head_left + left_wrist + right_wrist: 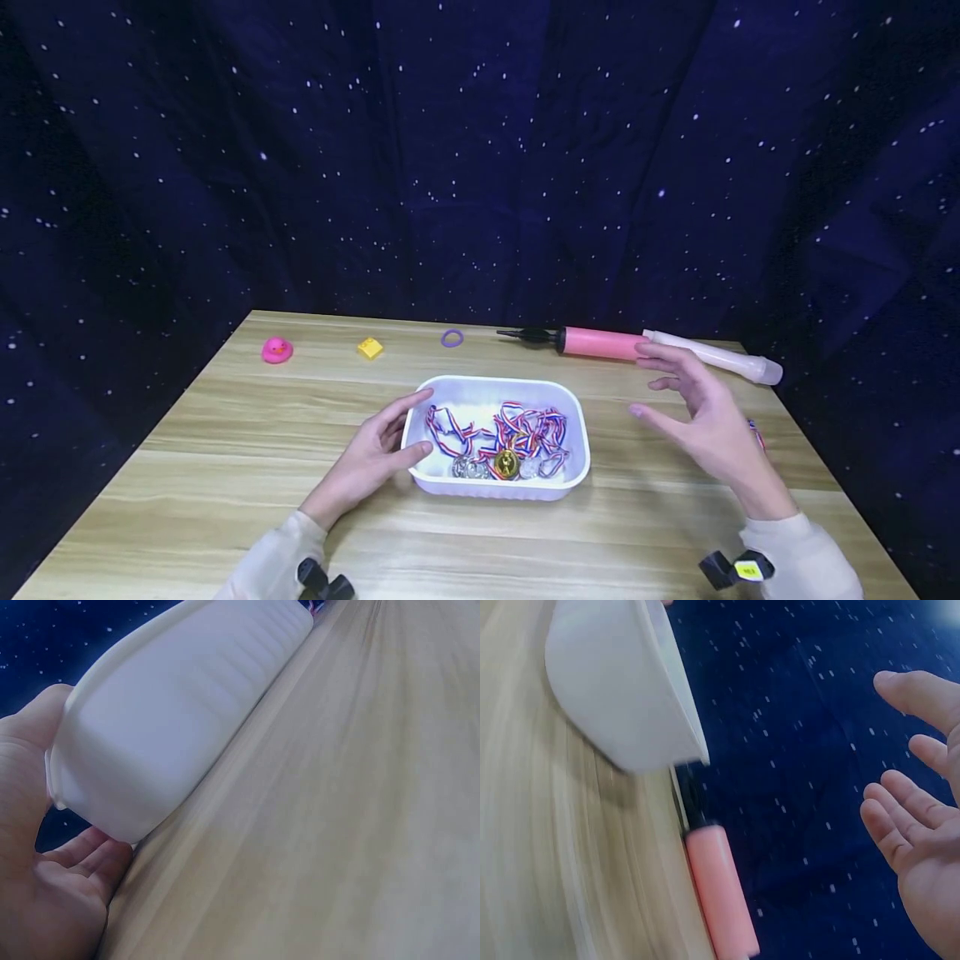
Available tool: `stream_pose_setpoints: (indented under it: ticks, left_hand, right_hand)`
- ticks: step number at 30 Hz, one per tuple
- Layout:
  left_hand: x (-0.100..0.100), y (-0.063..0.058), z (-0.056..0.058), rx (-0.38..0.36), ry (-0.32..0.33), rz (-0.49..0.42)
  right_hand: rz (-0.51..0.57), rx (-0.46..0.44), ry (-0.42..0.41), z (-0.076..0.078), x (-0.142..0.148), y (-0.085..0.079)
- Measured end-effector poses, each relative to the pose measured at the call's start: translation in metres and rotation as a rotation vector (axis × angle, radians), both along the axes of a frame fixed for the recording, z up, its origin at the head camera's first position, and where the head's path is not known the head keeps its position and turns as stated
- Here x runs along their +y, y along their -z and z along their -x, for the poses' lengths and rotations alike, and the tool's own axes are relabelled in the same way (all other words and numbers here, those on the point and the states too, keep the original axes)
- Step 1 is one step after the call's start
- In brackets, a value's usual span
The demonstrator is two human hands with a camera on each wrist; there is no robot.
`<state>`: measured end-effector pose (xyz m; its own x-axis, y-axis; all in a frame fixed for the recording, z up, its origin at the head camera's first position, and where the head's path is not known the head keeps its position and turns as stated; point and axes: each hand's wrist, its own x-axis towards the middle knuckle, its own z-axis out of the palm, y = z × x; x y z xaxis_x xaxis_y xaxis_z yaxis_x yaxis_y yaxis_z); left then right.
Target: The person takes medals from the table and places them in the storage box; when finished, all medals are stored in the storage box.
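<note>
A white plastic tub (495,492) stands on the table, holding several medals on red, white and blue ribbons (528,429). One gold medal (506,464) lies among silver ones (470,467). My left hand (375,454) grips the tub's left end, thumb over the rim; in the left wrist view its other fingers (97,859) curl by the tub's lower corner. To the right, my right hand (701,417) hovers above the table, apart from the tub, fingers spread and loosely bent around nothing. In the right wrist view that hand (930,825) also holds nothing.
Along the back lie a pink rubber duck (277,351), a yellow toy brick (370,348), a purple ring (452,338), a pink hand pump (600,342) and a whitish translucent tube (712,354). A striped ribbon (757,434) shows behind my right wrist. A dark starry curtain (480,167) hangs behind.
</note>
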<state>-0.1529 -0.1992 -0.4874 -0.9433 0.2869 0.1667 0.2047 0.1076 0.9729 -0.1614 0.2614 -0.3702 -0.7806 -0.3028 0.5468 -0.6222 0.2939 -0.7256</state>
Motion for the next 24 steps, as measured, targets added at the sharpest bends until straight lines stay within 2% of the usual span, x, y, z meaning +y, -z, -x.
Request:
stream_pose_setpoints:
  ticks: [6,10,16,19,24]
  left_hand:
    - [0.000,0.000,0.000,0.001,-0.001,0.005]
    - [0.000,-0.001,0.000,-0.001,-0.003,0.005]
    - [0.000,-0.002,-0.001,-0.007,0.000,0.000]
    - [0.000,-0.002,-0.001,-0.007,-0.001,0.002]
    - [-0.001,-0.003,0.000,0.002,0.002,0.008]
  right_hand:
    - [-0.009,-0.021,0.116,-0.014,0.039,0.001]
    - [0.045,-0.020,0.159,-0.024,0.066,0.009]
    - [0.063,-0.039,0.282,-0.046,0.108,0.033]
    - [0.032,-0.063,0.361,-0.057,0.130,0.048]
    - [-0.095,-0.132,0.476,-0.077,0.160,0.073]
